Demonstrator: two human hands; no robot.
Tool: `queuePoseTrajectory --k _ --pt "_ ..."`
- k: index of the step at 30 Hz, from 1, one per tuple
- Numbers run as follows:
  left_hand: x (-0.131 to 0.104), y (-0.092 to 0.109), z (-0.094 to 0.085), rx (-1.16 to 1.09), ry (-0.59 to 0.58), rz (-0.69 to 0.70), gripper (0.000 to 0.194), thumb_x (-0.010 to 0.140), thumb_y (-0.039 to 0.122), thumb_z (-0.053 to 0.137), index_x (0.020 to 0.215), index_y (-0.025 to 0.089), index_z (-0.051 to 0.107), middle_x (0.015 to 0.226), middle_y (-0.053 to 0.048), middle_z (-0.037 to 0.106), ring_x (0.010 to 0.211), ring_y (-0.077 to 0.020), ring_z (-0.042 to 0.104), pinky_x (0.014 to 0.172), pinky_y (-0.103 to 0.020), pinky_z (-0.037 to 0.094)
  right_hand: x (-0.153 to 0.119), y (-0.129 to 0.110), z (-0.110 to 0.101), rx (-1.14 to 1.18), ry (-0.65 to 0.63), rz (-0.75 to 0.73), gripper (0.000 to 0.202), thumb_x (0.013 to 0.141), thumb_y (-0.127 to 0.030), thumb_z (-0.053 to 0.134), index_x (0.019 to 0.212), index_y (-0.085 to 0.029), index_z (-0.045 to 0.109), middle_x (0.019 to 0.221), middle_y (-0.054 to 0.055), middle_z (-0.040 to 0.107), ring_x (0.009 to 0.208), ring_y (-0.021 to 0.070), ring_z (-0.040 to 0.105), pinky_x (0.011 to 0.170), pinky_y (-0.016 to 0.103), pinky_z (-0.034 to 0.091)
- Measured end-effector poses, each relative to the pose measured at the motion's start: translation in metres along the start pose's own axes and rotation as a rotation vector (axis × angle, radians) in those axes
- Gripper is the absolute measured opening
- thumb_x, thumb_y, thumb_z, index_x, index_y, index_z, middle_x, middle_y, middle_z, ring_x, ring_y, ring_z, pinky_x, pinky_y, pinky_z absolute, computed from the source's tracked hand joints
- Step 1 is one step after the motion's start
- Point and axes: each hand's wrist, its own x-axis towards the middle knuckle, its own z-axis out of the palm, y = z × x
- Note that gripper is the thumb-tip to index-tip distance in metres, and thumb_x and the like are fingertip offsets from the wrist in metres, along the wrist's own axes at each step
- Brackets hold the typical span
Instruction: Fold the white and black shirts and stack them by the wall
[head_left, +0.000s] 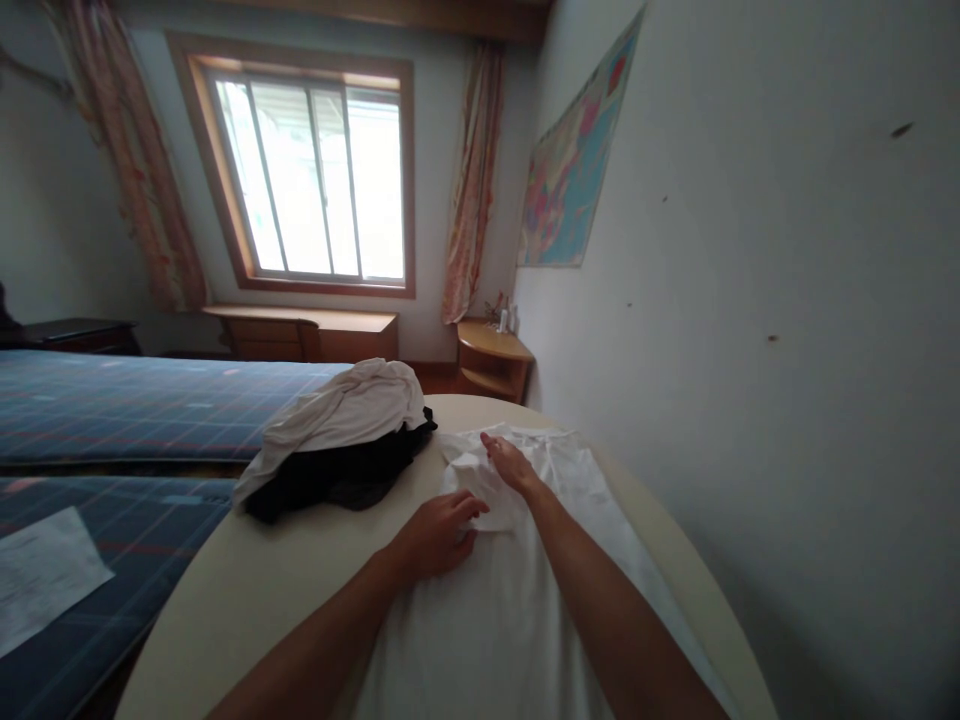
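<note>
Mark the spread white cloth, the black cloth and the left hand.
Spread white cloth [508, 592]: head view, middle of its surface.
Black cloth [334, 472]: head view, middle of its exposed part.
Left hand [437, 537]: head view, its back.

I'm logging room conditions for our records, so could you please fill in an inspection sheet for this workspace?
Surface: cream round table, beside the wall on the right.
Job's things: white garment spread lengthwise on the table, wrinkled at its far part.
Clutter: pale cloth heaped over black cloth at the table's far left; paper sheet on the nearer plaid mattress.
Grippers: bare hands; left hand, fingers curled, at the garment; right hand at its far part; grip unclear for both.
Cables: nothing seen.
Surroundings: window bright; map on the right wall; corner shelf beneath.
</note>
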Motion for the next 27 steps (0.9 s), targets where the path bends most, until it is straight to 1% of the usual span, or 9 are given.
queuePoseTrajectory --k 5,7,9,12,14,18,20,24,27 --pt "-0.013 -0.01 -0.012 0.083 0.008 -0.073 0.035 0.076 0.013 0.06 0.108 0.023 0.06 0.113 -0.006 0.063 0.107 -0.0228 0.056 0.096 -0.034 0.045 0.004 -0.021 0.011 -0.067 -0.004 -0.033 0.076 0.082 -0.072 0.051 0.141 -0.025 0.048 0.129 0.01 0.063 0.116 0.0265 0.059 0.097 0.036 0.041" --pt "-0.02 -0.014 -0.014 0.1 0.014 -0.097 0.035 0.073 0.012 0.06 0.107 0.023 0.06 0.113 -0.007 0.062 0.108 -0.0233 0.055 0.097 -0.035 0.044 0.003 -0.025 0.018 -0.159 -0.027 -0.056 0.07 0.075 -0.065 0.065 0.134 -0.026 0.056 0.13 0.008 0.062 0.117 0.0272 0.058 0.095 0.035 0.043" --pt "-0.026 -0.016 -0.015 0.123 0.016 -0.139 0.035 0.071 0.008 0.058 0.102 0.022 0.06 0.112 -0.007 0.061 0.107 -0.0228 0.055 0.096 -0.034 0.044 0.001 -0.028 0.024 -0.212 -0.05 -0.072 0.053 0.072 -0.052 0.072 0.119 -0.028 0.067 0.125 0.005 0.066 0.114 0.0266 0.06 0.092 0.033 0.044" --pt "-0.027 -0.019 -0.017 0.149 0.026 -0.236 0.031 0.071 0.001 0.052 0.092 0.021 0.061 0.103 -0.005 0.062 0.1 -0.0204 0.057 0.09 -0.031 0.045 -0.001 -0.03 0.026 -0.214 -0.031 -0.084 0.027 0.077 -0.033 0.067 0.101 -0.025 0.073 0.108 0.003 0.073 0.103 0.0218 0.064 0.086 0.026 0.045" --pt "-0.026 -0.02 -0.018 0.152 0.021 -0.291 0.028 0.071 0.0 0.049 0.086 0.021 0.06 0.096 -0.004 0.063 0.095 -0.0191 0.058 0.086 -0.029 0.045 -0.001 -0.03 0.021 -0.212 0.019 -0.074 0.024 0.081 -0.026 0.06 0.101 -0.023 0.073 0.105 0.004 0.074 0.1 0.0191 0.066 0.083 0.022 0.044" --pt "-0.025 -0.022 -0.02 0.162 0.027 -0.318 0.026 0.072 -0.002 0.049 0.081 0.021 0.059 0.093 -0.003 0.062 0.092 -0.0181 0.057 0.083 -0.028 0.044 0.001 -0.025 -0.001 -0.226 0.16 0.017 0.037 0.093 -0.032 0.039 0.114 -0.02 0.068 0.112 0.008 0.071 0.104 0.0198 0.064 0.085 0.025 0.044" --pt "-0.025 -0.021 -0.02 0.159 0.016 -0.277 0.027 0.073 -0.003 0.049 0.08 0.021 0.06 0.092 -0.003 0.063 0.094 -0.0184 0.056 0.083 -0.028 0.044 0.003 -0.02 -0.012 -0.247 0.187 0.071 0.045 0.097 -0.04 0.032 0.109 -0.019 0.07 0.109 0.011 0.072 0.102 0.0231 0.065 0.084 0.029 0.045" --pt "-0.025 -0.02 -0.022 0.137 -0.039 -0.2 0.029 0.075 -0.004 0.049 0.081 0.021 0.062 0.093 -0.003 0.064 0.097 -0.0185 0.055 0.084 -0.027 0.044 0.007 -0.017 -0.015 -0.298 0.157 0.101 0.054 0.092 -0.058 0.039 0.094 -0.018 0.074 0.103 0.016 0.073 0.103 0.0298 0.065 0.087 0.036 0.044" --pt "-0.025 -0.02 -0.022 0.124 -0.076 -0.169 0.028 0.077 -0.004 0.05 0.081 0.021 0.063 0.095 -0.003 0.065 0.097 -0.0182 0.054 0.083 -0.026 0.044 0.015 -0.022 -0.002 -0.307 0.119 0.041 0.049 0.089 -0.057 0.048 0.113 -0.02 0.07 0.121 0.013 0.068 0.117 0.0286 0.058 0.096 0.037 0.04"
